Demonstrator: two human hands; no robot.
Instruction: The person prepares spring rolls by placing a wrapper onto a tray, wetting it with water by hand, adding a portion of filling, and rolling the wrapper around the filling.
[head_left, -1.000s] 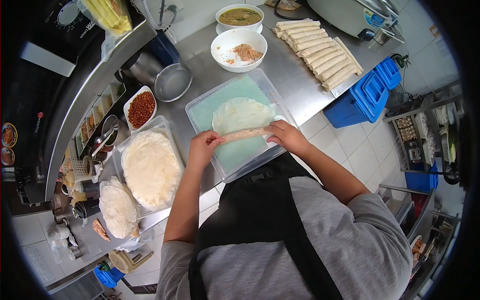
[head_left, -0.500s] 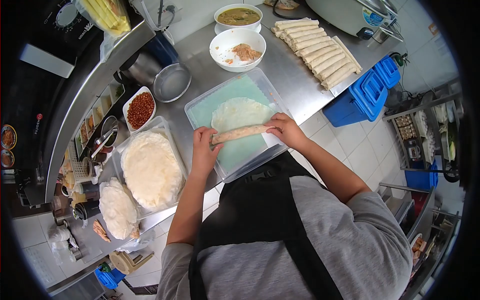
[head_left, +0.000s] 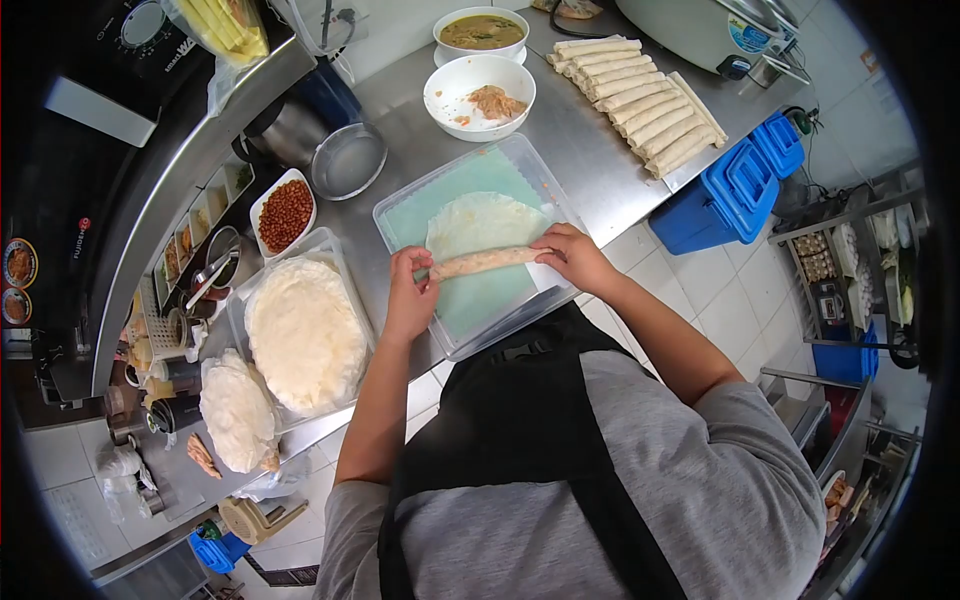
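In the head view, two hands work at one filled roll (head_left: 490, 263): the left hand (head_left: 408, 292) pinches one end, the right hand (head_left: 572, 258) grips the other. The roll lies along the near edge of one round wrapper (head_left: 482, 218), on the green base of one clear tray (head_left: 397, 218). Beyond stand two white bowls (head_left: 444, 104) and one pile of pale rolls (head_left: 640, 108) (too crowded to count surely). To the left are two wrapper stacks (head_left: 305, 335) and one dish of red nuts or beans (head_left: 285, 216).
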